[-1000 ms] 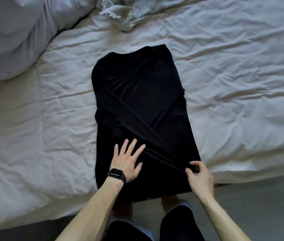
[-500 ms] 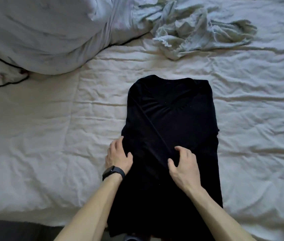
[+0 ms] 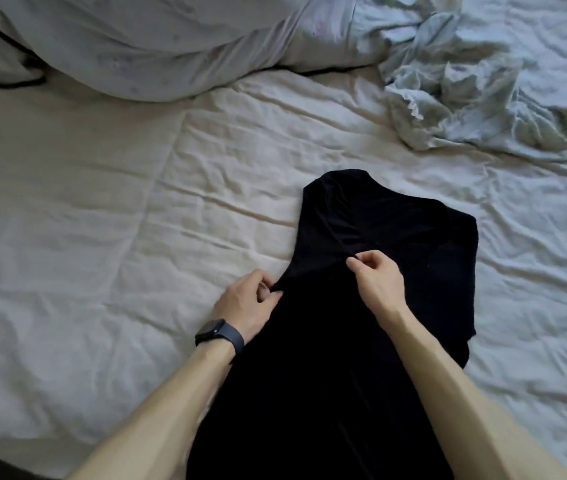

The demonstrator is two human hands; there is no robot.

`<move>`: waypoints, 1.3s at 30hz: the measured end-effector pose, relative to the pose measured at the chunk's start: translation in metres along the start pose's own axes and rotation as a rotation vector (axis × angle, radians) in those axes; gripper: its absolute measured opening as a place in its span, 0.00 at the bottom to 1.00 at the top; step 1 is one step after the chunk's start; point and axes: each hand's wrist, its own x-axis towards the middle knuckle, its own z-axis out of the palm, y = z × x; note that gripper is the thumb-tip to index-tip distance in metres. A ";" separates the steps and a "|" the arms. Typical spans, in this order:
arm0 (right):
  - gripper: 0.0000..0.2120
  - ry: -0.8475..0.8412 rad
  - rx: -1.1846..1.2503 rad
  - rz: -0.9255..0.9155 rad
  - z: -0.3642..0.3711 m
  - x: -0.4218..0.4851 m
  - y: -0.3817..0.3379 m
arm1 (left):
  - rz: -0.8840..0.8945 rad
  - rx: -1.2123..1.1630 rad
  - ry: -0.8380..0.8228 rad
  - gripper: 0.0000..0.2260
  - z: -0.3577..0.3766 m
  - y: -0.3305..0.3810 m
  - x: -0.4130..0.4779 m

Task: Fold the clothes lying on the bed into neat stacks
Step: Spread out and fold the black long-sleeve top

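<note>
I see left hand pinching left edge of black soft-fabric garment, fingers curled round fold. Right hand, just right of it, pinches raised fabric ridge at garment centre. Garment lies on creased white bed sheet, collar end beyond both hands. Crumpled pale green garment lies well beyond right hand. Black wristwatch on left wrist.

Both hands pinch a fold across the black shirt on the white bedsheet: the left hand at its edge, the right hand mid-cloth. Beyond the fingers lies a crumpled pale garment; a duvet is bunched far past the left knuckles. A black watch circles the left wrist.
</note>
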 end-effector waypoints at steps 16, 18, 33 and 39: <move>0.25 -0.043 -0.372 -0.229 0.020 0.050 -0.063 | 0.372 0.452 0.297 0.15 0.030 0.032 0.037; 0.15 0.015 -0.244 -0.176 0.015 0.056 -0.062 | 0.431 0.458 0.377 0.13 0.023 0.022 0.038; 0.21 -0.005 -0.337 -0.108 0.016 0.070 -0.072 | 0.278 0.441 0.213 0.22 0.015 0.033 0.035; 0.06 -0.214 0.479 -0.018 0.015 0.094 -0.101 | 0.014 0.191 0.126 0.22 -0.003 0.025 0.038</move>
